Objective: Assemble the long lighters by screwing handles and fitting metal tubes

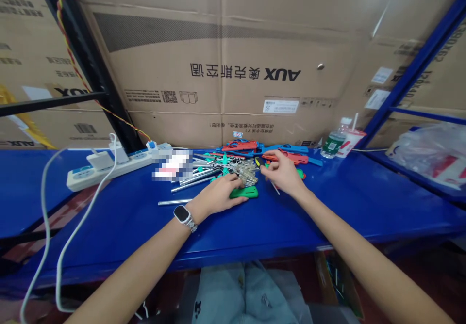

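My left hand (pixel 219 194), with a watch on its wrist, grips a green plastic handle (pixel 249 192) flat against the table, thumb along its near side. My right hand (pixel 285 172) is closed around a screwdriver with a black and yellow handle (pixel 258 162); its thin shaft points down toward the table. Just beyond my hands is a pile of clear-ended pieces (pixel 247 172), with several metal rods (pixel 192 184) and green plastic bits to the left. Red plastic handles (pixel 291 157) and blue plastic handles (pixel 282 148) lie behind my right hand.
A white power strip (pixel 120 169) with plugs and loose cables stands at left. A water bottle (pixel 332 144) and a cup with a straw (pixel 351 143) are at back right. Large cardboard boxes (pixel 218 33) wall off the back of the blue table (pixel 349 202).
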